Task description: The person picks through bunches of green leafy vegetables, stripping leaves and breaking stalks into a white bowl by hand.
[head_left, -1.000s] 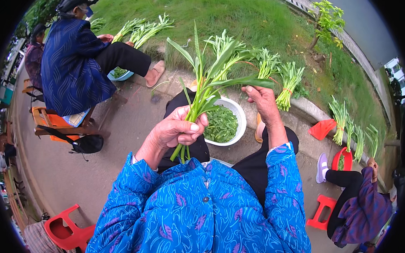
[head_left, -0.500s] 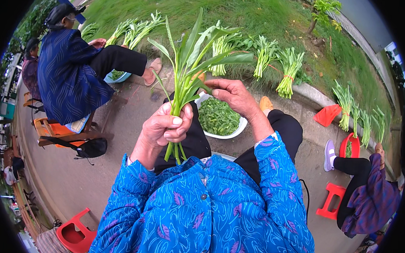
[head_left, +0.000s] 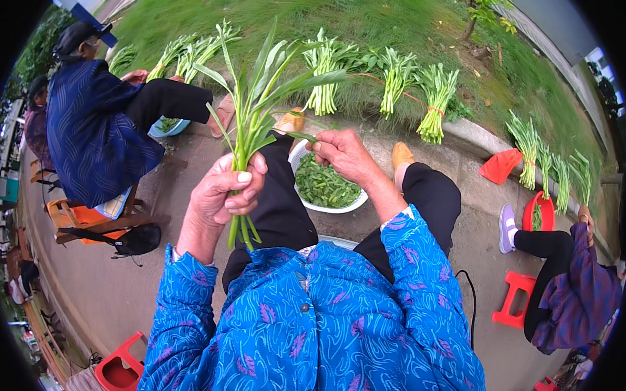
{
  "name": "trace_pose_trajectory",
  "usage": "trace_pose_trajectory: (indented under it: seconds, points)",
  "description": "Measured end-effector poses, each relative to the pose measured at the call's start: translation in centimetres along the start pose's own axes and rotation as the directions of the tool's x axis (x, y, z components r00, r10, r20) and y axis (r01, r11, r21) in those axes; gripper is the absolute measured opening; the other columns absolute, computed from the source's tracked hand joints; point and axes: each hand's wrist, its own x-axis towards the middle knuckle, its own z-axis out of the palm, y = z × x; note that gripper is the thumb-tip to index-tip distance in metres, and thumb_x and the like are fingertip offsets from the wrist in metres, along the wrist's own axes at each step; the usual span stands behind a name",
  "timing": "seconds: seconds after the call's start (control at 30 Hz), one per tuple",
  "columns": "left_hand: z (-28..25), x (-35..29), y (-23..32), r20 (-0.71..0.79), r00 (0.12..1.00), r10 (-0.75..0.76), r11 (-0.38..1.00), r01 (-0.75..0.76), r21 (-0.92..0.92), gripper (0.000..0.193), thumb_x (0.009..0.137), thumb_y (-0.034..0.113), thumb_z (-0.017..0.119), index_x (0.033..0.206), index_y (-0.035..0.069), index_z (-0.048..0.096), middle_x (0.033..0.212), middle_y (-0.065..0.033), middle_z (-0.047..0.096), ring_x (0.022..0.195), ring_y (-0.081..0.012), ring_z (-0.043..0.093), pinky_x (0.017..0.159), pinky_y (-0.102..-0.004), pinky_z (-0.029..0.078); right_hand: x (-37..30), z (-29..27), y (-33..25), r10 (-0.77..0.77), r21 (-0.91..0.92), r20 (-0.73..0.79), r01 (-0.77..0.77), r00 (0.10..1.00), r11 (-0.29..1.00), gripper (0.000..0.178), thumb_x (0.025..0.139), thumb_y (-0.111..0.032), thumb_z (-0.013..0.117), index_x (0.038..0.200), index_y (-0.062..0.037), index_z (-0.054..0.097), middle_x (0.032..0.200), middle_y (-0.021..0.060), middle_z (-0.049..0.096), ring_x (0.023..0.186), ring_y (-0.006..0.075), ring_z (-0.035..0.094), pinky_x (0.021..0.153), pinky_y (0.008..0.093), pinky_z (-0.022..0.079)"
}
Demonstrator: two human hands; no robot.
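Note:
My left hand [head_left: 225, 192] is wrapped round the stems of a small bunch of water spinach [head_left: 256, 111], held upright with its long leaves fanning out above and the stem ends poking out below. To its right, my right hand [head_left: 345, 155] pinches a narrow green leaf [head_left: 302, 136] between thumb and fingers. Whether that leaf is still joined to the bunch, I cannot tell. Below my right hand, between my feet, a white plastic basket [head_left: 357, 200] holds short cut green pieces [head_left: 324, 185].
Tied bundles of greens [head_left: 437, 103] lie along the kerb and grass [head_left: 395, 26]. On the left a person [head_left: 98, 129] sits on a wooden chair by a blue basin [head_left: 170, 126]. At right are another person [head_left: 578, 298], a red stool [head_left: 514, 299] and a red basin [head_left: 546, 217].
Both hands have shifted left in the picture, the bunch with my left hand. My right hand has come down slightly, and a leaf now shows clearly in its fingers.

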Motion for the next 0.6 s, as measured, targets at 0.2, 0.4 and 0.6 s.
trace_pose_trajectory:
  seconds: [0.2, 0.4, 0.6]
  points:
    - [0.4, 0.6, 1.6, -0.065, 0.997, -0.043, 0.989, 0.051, 0.137, 0.030, 0.086, 0.011, 0.058, 0.111, -0.004, 0.049, 0.065, -0.0058, 0.050, 0.038, -0.0029, 0.033, 0.034, -0.0172, 0.024, 0.2, -0.5, 0.7, -0.003, -0.095, -0.026, 0.000, 1.000, 0.995, 0.027, 0.084, -0.006, 0.041, 0.098, 0.0042, 0.062, 0.064, 0.0036, 0.057, 0.060, 0.0100, 0.053, 0.056, 0.0253, 0.043]
    - [1.0, 1.0, 1.3, -0.328, 0.944, 0.018, 0.949, 0.087, 0.303, 0.034, 0.088, 0.011, 0.059, 0.118, -0.002, 0.048, 0.064, -0.0029, 0.048, 0.037, -0.0025, 0.031, 0.033, -0.0161, 0.024, 0.1, -0.5, 0.9, -0.047, -0.204, -0.196, 0.006, 0.979, 0.979, 0.030, 0.079, -0.005, 0.040, 0.097, 0.0049, 0.062, 0.062, 0.0064, 0.059, 0.058, 0.0132, 0.055, 0.056, 0.0286, 0.045]
    - [0.1, 0.7, 1.1, -0.388, 0.922, 0.016, 0.941, 0.117, 0.317, 0.025, 0.089, 0.010, 0.057, 0.112, 0.000, 0.053, 0.064, -0.0014, 0.048, 0.039, -0.0019, 0.031, 0.033, -0.0161, 0.023, 0.7, -0.7, 2.4, -0.123, -0.322, -0.349, 0.004, 0.929, 0.947, 0.031, 0.076, -0.004, 0.041, 0.095, 0.0039, 0.064, 0.062, 0.0060, 0.061, 0.057, 0.0128, 0.056, 0.056, 0.0276, 0.046]
